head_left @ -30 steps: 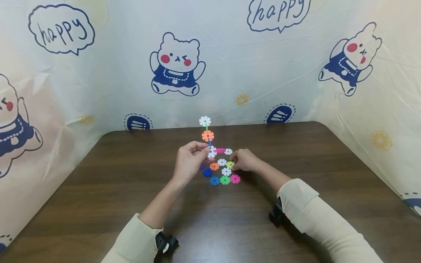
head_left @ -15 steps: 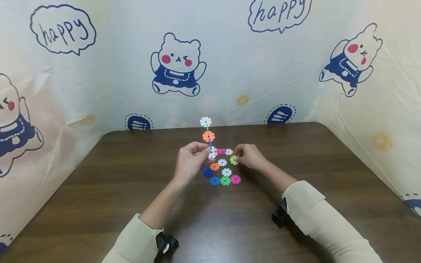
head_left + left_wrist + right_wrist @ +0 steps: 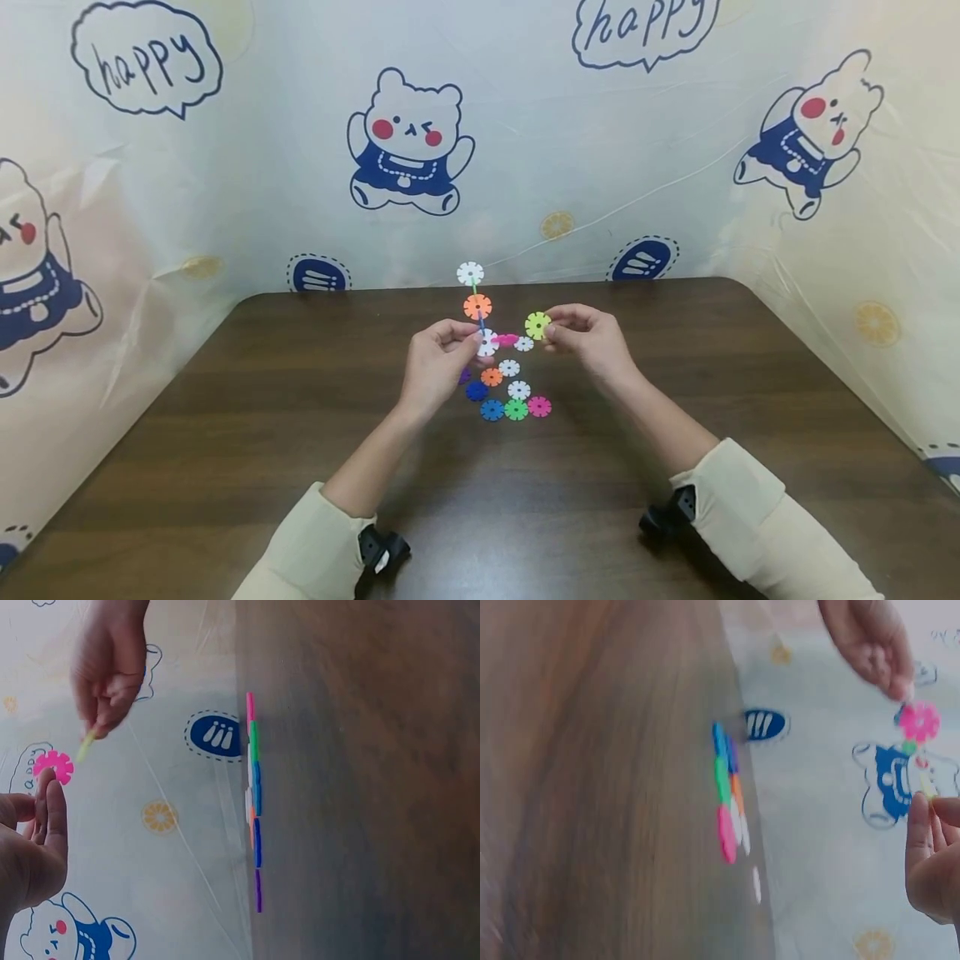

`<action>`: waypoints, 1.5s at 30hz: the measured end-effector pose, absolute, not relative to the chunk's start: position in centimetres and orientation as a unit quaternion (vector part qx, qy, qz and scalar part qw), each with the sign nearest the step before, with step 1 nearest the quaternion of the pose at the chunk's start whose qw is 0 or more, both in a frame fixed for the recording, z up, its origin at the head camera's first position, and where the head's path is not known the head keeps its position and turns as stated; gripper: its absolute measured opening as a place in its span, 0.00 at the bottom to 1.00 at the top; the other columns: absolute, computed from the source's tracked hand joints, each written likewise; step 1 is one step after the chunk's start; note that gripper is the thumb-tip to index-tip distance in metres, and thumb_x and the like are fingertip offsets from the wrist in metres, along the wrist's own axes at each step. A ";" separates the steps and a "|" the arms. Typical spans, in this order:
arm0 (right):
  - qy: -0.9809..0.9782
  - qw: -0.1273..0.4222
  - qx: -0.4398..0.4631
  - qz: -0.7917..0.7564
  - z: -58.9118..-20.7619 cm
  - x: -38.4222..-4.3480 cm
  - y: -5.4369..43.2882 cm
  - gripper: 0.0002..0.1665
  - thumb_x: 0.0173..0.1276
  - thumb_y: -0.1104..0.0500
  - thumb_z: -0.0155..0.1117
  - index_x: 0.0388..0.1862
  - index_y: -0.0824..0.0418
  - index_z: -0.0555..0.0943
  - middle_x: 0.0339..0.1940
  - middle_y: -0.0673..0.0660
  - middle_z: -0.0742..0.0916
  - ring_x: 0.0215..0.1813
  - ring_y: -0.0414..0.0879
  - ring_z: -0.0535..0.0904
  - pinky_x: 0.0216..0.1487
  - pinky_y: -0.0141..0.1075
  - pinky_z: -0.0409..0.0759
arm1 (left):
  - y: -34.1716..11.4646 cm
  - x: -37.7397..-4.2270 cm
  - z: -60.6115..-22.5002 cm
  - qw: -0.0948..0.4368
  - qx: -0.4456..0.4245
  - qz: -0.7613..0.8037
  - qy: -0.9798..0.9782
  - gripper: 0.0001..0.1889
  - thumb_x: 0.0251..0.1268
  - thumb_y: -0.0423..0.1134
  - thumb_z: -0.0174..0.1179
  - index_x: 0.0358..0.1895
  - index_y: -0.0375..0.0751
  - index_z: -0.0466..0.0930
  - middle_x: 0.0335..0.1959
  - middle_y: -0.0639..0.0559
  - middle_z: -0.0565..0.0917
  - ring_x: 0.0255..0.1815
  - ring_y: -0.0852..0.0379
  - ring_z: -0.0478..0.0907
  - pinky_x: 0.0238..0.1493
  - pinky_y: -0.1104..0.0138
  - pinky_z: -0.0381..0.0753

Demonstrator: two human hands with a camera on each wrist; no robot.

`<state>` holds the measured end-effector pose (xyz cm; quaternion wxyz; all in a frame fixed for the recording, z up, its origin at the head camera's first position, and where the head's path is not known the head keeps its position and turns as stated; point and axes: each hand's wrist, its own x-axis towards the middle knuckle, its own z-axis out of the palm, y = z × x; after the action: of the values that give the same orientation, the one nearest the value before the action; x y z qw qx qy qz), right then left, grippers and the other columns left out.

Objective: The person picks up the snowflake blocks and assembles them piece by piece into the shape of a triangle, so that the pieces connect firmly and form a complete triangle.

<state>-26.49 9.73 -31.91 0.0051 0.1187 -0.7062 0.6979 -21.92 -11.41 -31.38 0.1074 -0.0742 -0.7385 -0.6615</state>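
My left hand (image 3: 437, 367) pinches a white notched disc (image 3: 489, 343), the low end of a joined chain of snowflake discs. Above it rise a blue disc seen edge-on, an orange disc (image 3: 477, 307), a green edge and a white top disc (image 3: 470, 273). A pink disc (image 3: 54, 768) sticks out from the held piece toward the right. Thumb and fingers of my right hand (image 3: 597, 340) pinch a yellow-green disc (image 3: 537, 326) by its edge. It is raised just right of the pink disc, apart from it in the left wrist view.
Loose discs lie on the wooden table (image 3: 300, 483) below the hands: blue (image 3: 492, 410), green (image 3: 516, 409), pink (image 3: 540, 407), dark blue (image 3: 476, 391), orange (image 3: 491, 377), purple and several white ones. A patterned sheet (image 3: 525, 150) hangs behind the table's far edge.
My right hand has picked the yellow-green disc off the table and lifted it up and away, near the pink disc. The left hand holds the chain in nearly the same place.
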 end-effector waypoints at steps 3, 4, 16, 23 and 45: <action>-0.673 -0.006 0.105 0.732 -31.5 -25.6 9.4 0.16 0.62 0.69 0.62 0.48 0.72 0.76 0.31 0.56 0.83 0.32 0.45 0.83 0.43 0.38 0.80 | -11.3 -21.9 -31.4 0.112 -0.077 -0.661 -0.738 0.08 0.63 0.32 0.58 0.42 0.31 0.79 0.30 0.41 0.84 0.30 0.52 0.84 0.41 0.65 0.80; -0.667 -0.010 0.099 0.739 -31.4 -25.4 9.3 0.16 0.62 0.69 0.62 0.49 0.72 0.75 0.31 0.55 0.83 0.32 0.44 0.83 0.43 0.37 0.80 | -11.3 -21.9 -31.4 0.114 -0.079 -0.661 -0.737 0.08 0.63 0.32 0.58 0.42 0.31 0.79 0.30 0.41 0.83 0.30 0.52 0.84 0.41 0.65 0.80; -0.649 -0.042 0.079 0.755 -31.3 -24.3 8.7 0.17 0.61 0.68 0.63 0.49 0.71 0.76 0.31 0.57 0.83 0.32 0.45 0.83 0.43 0.36 0.80 | -10.9 -21.4 -30.9 0.123 -0.067 -0.652 -0.745 0.08 0.63 0.33 0.58 0.42 0.32 0.79 0.31 0.41 0.84 0.31 0.53 0.84 0.39 0.66 0.81; -0.650 -0.042 0.068 0.755 -31.2 -24.0 8.4 0.16 0.60 0.69 0.64 0.48 0.72 0.77 0.31 0.58 0.84 0.30 0.45 0.83 0.42 0.36 0.80 | -10.5 -19.9 -29.4 0.115 -0.076 -0.637 -0.759 0.08 0.64 0.29 0.56 0.43 0.27 0.76 0.31 0.39 0.83 0.32 0.51 0.84 0.16 0.75 0.67; -0.647 -0.075 0.148 0.744 -31.1 -25.4 8.8 0.11 0.65 0.66 0.60 0.44 0.72 0.76 0.31 0.60 0.81 0.29 0.45 0.81 0.39 0.35 0.81 | -11.1 -21.6 -31.4 0.118 -0.090 -0.639 -0.755 0.07 0.65 0.32 0.56 0.43 0.33 0.77 0.31 0.43 0.84 0.32 0.54 0.84 0.11 0.74 0.59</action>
<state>-25.40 8.85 -31.05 -0.0749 0.1483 -0.6474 0.7438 -21.57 -11.11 -31.37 0.1180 -0.0904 -0.7550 -0.6387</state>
